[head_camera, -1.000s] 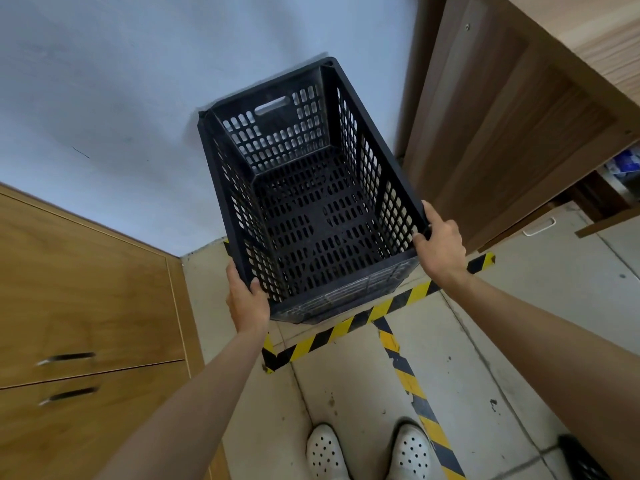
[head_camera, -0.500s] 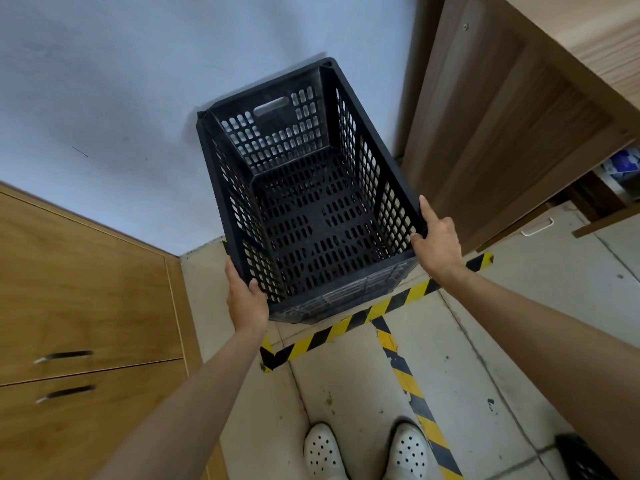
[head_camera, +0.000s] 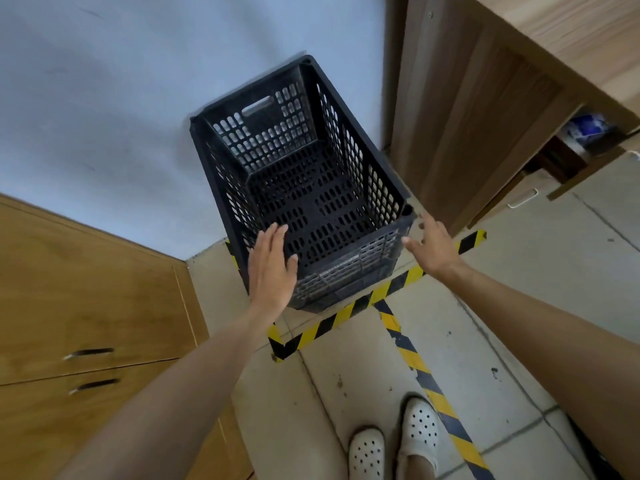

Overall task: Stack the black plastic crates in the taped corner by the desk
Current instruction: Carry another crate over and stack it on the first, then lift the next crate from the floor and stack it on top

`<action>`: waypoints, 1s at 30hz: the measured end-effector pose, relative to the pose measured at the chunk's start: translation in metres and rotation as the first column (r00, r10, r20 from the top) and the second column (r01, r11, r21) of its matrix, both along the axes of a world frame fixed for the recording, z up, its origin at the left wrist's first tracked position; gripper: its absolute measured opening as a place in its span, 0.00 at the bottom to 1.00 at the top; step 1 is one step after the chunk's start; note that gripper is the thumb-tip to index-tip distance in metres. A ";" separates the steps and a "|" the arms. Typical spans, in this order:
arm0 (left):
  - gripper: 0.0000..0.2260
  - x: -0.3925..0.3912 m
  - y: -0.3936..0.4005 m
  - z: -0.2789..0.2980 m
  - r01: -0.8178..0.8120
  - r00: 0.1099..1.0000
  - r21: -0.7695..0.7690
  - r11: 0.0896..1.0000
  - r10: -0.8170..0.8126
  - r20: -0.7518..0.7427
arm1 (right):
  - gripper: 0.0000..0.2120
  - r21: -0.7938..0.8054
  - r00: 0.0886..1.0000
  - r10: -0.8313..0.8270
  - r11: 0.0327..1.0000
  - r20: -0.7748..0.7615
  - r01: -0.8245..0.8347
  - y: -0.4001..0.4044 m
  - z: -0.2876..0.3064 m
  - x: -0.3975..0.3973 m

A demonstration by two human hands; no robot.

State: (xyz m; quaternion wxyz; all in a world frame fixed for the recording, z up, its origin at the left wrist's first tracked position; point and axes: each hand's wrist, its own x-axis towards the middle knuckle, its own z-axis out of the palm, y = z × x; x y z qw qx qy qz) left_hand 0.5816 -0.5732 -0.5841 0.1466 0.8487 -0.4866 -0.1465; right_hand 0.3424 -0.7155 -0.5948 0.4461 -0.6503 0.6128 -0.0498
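My left hand (head_camera: 272, 268) is spread flat and holds nothing, over the near left corner of the crate (head_camera: 301, 188); my right hand (head_camera: 433, 244) is spread wide beside its right corner; the crate sits inside the striped tape (head_camera: 349, 315), against the wall (head_camera: 121, 98).

Crate (head_camera: 304, 188) base hidden; cabinet handles (head_camera: 90, 353) blurred

Your arms are bare from wrist to upper forearm, no sleeves, watch or bands in sight, and both hands, left hand (head_camera: 271, 268) and right hand (head_camera: 433, 247), are ungloved. On your feet you wear white clog-style shoes (head_camera: 394, 441) with rounded toes, their uppers dotted with small round ventilation holes.
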 end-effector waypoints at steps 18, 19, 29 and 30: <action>0.18 -0.373 -0.050 0.013 0.886 0.418 0.386 0.256 -0.802 -0.428 | 0.08 0.317 0.910 -0.411 0.857 -0.055 0.407 0.166 -0.023 -0.344; 0.19 -0.399 -0.045 0.008 0.890 0.404 0.395 0.228 -0.797 -0.450 | 0.08 0.328 0.894 -0.442 0.837 -0.068 0.439 0.178 -0.028 -0.369; 0.22 -0.635 -0.001 -0.046 0.861 0.419 0.476 0.182 -0.785 -0.457 | 0.11 0.336 0.779 -0.601 0.707 -0.176 0.622 0.281 -0.064 -0.598; 0.22 -0.654 0.001 -0.051 0.857 0.424 0.481 0.186 -0.785 -0.451 | 0.11 0.330 0.767 -0.612 0.695 -0.195 0.639 0.290 -0.068 -0.619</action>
